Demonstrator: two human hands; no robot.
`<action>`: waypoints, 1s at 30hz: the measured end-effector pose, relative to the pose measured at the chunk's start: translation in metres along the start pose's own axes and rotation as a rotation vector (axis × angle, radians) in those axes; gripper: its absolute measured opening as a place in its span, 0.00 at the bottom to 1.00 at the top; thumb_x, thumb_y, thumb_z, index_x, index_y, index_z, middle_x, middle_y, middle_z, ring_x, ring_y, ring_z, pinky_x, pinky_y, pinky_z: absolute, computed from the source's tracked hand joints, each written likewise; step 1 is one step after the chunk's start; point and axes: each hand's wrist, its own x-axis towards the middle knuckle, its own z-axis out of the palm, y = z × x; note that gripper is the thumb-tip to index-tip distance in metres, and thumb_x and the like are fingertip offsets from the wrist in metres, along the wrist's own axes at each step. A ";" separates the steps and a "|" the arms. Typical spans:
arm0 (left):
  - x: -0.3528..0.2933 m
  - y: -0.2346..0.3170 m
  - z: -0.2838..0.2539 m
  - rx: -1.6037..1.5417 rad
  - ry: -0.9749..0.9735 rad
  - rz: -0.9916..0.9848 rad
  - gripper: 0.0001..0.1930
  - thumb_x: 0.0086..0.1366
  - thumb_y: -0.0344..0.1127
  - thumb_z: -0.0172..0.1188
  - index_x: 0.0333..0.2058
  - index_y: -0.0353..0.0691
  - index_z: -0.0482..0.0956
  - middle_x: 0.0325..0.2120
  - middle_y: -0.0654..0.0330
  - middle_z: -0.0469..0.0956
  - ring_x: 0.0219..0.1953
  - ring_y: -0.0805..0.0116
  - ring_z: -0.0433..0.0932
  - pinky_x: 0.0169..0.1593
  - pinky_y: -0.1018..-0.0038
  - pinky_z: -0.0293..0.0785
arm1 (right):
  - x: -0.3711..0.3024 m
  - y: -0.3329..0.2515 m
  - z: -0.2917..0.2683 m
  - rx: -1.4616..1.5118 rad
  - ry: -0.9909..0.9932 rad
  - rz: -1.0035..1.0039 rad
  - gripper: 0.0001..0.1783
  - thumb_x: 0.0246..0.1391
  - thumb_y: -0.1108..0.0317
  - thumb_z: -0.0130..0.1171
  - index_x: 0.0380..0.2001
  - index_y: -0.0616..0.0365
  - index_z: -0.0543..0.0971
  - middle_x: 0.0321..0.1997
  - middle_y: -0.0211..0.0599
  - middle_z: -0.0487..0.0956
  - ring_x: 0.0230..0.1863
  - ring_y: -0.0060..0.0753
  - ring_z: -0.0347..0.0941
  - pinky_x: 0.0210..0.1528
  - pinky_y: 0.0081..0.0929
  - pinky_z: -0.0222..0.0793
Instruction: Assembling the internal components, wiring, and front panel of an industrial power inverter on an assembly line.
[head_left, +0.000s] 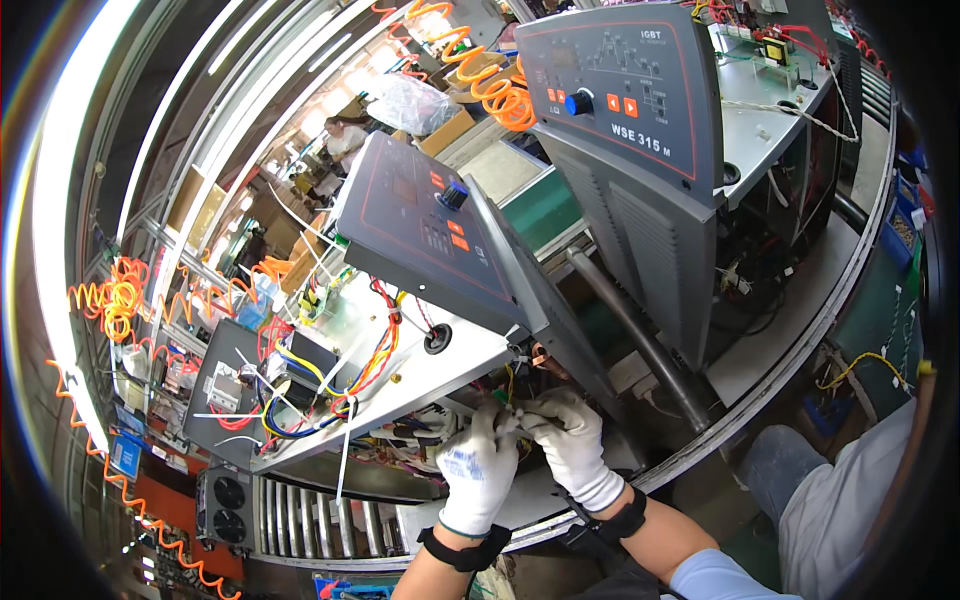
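Observation:
My left hand [478, 470] and my right hand [572, 447], both in white gloves, meet at the lower side of a grey machine housing. Their fingertips are pinched close together on something small and pale that I cannot make out. A thin yellow-green wire [511, 382] shows just above the fingers. Over them leans the housing's dark front panel [410, 225], with a blue knob and orange buttons. Bundled cables [410, 435] run under its white plate, left of my left hand. Coloured wires [385, 335] hang above that plate, near a black grommet [437, 338].
A second grey machine [625, 110] stands to the right, with a dark metal roller [640, 340] between the two. Conveyor rollers [320, 515] lie at lower left, near a black twin-fan unit [228, 505]. Orange coiled hoses [505, 95] hang above. Another person's grey sleeve [850, 500] is at right.

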 end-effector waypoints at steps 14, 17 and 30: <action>-0.004 0.005 -0.017 0.091 -0.170 0.129 0.24 0.57 0.32 0.58 0.54 0.41 0.73 0.20 0.54 0.79 0.19 0.59 0.79 0.26 0.71 0.75 | -0.012 -0.019 -0.015 0.577 -0.006 0.498 0.07 0.53 0.73 0.62 0.33 0.65 0.78 0.29 0.30 0.76 0.29 0.20 0.67 0.33 0.18 0.62; -0.001 0.002 -0.025 0.142 -0.204 0.295 0.22 0.60 0.32 0.52 0.54 0.35 0.71 0.10 0.62 0.74 0.11 0.68 0.73 0.16 0.71 0.68 | -0.004 -0.015 -0.020 0.622 -0.033 0.488 0.11 0.54 0.71 0.61 0.39 0.65 0.76 0.34 0.34 0.77 0.31 0.23 0.67 0.36 0.23 0.64; -0.010 -0.011 -0.072 0.234 -0.491 0.433 0.25 0.58 0.36 0.55 0.54 0.35 0.66 0.21 0.62 0.79 0.18 0.66 0.79 0.20 0.67 0.71 | -0.037 -0.049 -0.068 0.471 -0.289 0.463 0.11 0.52 0.75 0.58 0.40 0.66 0.75 0.39 0.37 0.74 0.39 0.25 0.68 0.43 0.26 0.66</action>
